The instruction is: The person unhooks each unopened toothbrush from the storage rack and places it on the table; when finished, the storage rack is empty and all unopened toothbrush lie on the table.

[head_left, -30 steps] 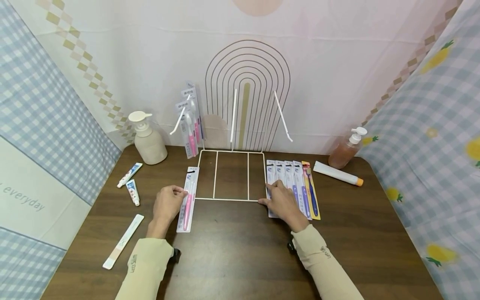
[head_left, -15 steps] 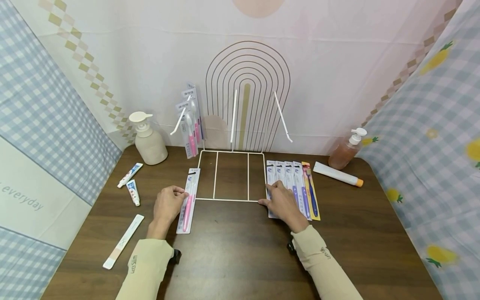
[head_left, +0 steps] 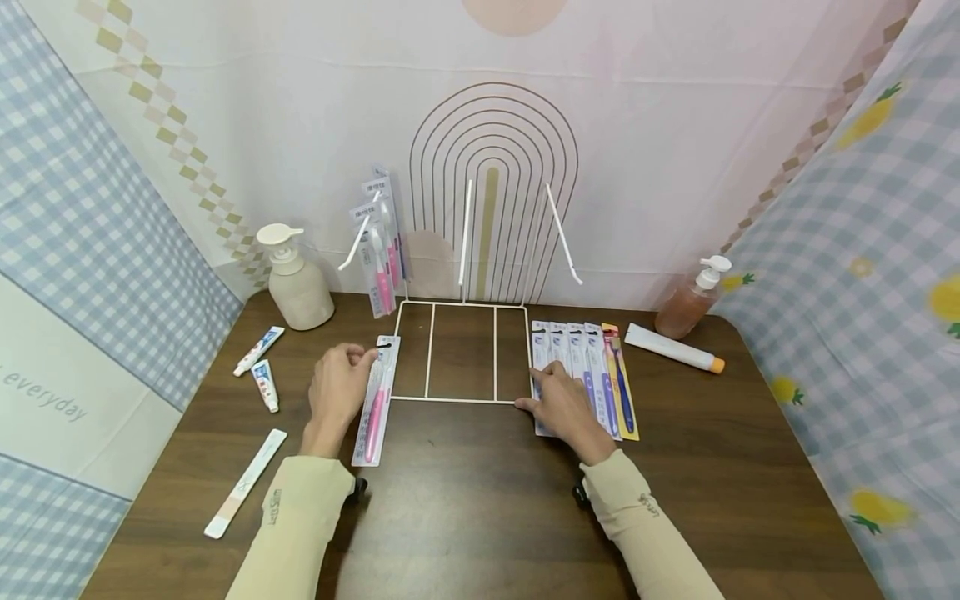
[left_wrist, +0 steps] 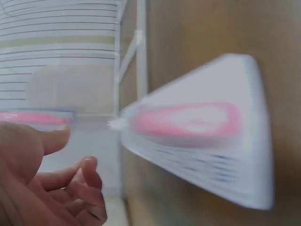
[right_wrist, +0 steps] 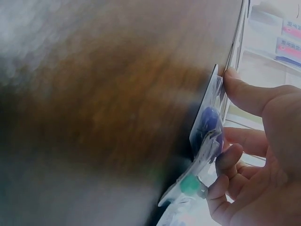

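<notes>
A packaged pink toothbrush (head_left: 375, 417) lies on the table at the left front corner of the white wire rack (head_left: 450, 400). My left hand (head_left: 339, 385) is beside its upper part; in the left wrist view, thumb and fingers are apart with nothing between them. My right hand (head_left: 566, 408) rests on the leftmost of a row of packaged toothbrushes (head_left: 597, 375), right of the rack, thumb by its edge. Purple handles show in that row, and a yellow-backed pack (head_left: 626, 400) ends it. Packaged toothbrushes (head_left: 378, 250) hang on the rack's left hook.
The rack's middle hook (head_left: 467, 233) and right hook (head_left: 564, 233) jut forward. A cream pump bottle (head_left: 300, 287), two small toothpaste tubes (head_left: 265, 385) and a long white packet (head_left: 245, 483) are at left. A white tube (head_left: 671, 347) and an amber pump bottle (head_left: 686, 308) are at right.
My left hand has moved forward along the pink toothbrush pack, from its middle toward its top, and the pack stays nearly in place. My right hand has not visibly moved.
</notes>
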